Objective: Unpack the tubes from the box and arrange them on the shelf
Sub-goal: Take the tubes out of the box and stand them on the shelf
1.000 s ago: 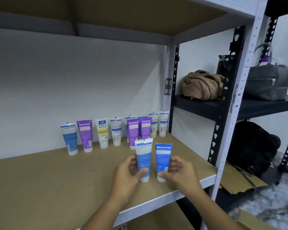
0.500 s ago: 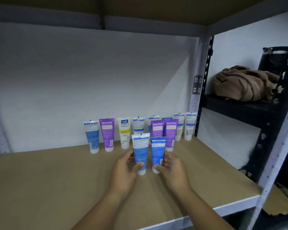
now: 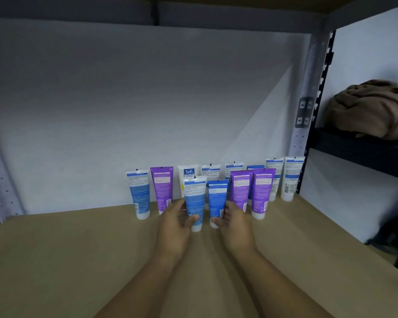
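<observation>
left hand: the left hand (image 3: 174, 222) curled round the light-blue plastic tube with the white top band (image 3: 194, 203), thumb across its front near the cap, fingers behind it.
right hand: the right hand (image 3: 236, 222) curled round the darker-blue plastic tube (image 3: 217, 200), thumb at its white cap, fingers hidden behind the tube.
held tubes: both stood upright, caps down on the tan board shelf (image 3: 67, 260), long axes vertical, just beside each other with a narrow gap between them.
landmark: the back row of upright tubes (image 3: 210, 174) against the white wall (image 3: 147, 99).
key relation: held pair sat in front of the back row, toward the person; the white tube with the yellow band (image 3: 189, 174) stood directly behind the light-blue one, partly hidden.
second row: two purple plastic tubes (image 3: 251, 191) stood in front of the back row, just beside the darker-blue tube on its right.
nearer hand: each hand had its own tube; right hand closer to the purple pair, left hand closer to the open stretch of the back row's left end.
judgement: the pair looked meant to extend the front row leftward from the purple tubes; next move likely a short slide away from the person, keeping both vertical.
risk: the tubes were tall on small caps, so a bump into the purple pair could tip them.
box: not in view.
other: a brown crumpled cloth (image 3: 372, 109) lay on the dark neighbouring shelf, well apart from the back row's right end.
</observation>
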Motion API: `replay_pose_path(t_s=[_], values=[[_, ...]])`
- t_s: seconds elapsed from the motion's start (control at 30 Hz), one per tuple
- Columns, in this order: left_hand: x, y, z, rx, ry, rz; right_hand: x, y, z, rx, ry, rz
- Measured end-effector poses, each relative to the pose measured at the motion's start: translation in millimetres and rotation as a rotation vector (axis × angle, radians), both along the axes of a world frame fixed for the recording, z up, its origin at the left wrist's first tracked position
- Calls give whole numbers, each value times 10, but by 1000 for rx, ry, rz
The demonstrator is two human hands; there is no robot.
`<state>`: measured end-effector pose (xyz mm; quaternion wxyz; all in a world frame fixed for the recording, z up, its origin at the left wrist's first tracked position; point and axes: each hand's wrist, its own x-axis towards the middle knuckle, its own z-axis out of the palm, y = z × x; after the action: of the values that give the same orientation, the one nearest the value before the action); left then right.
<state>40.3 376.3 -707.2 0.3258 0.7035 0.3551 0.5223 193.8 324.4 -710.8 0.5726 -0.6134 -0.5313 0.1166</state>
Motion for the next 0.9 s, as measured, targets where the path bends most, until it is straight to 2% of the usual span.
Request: replay_pose_path(t_s=[0.33, 0.47, 0.57, 0.67, 0.9], values=[[-3, -32, 3, -73, 0, 14, -5, 49, 40, -99, -152, -40], [-30, -276, 9, -59, 84, 118, 63, -205, 37, -152, -242, -86], [13, -465, -21, -103, 144, 160, 172, -530, 53, -176, -237, -130], [226, -749, -32, -145, 210, 52, 337, -994, 78, -219, -230, -130], [1233, -1960, -39, -22, 373, -337, 1005, -2614, 10, -288, -230, -334]])
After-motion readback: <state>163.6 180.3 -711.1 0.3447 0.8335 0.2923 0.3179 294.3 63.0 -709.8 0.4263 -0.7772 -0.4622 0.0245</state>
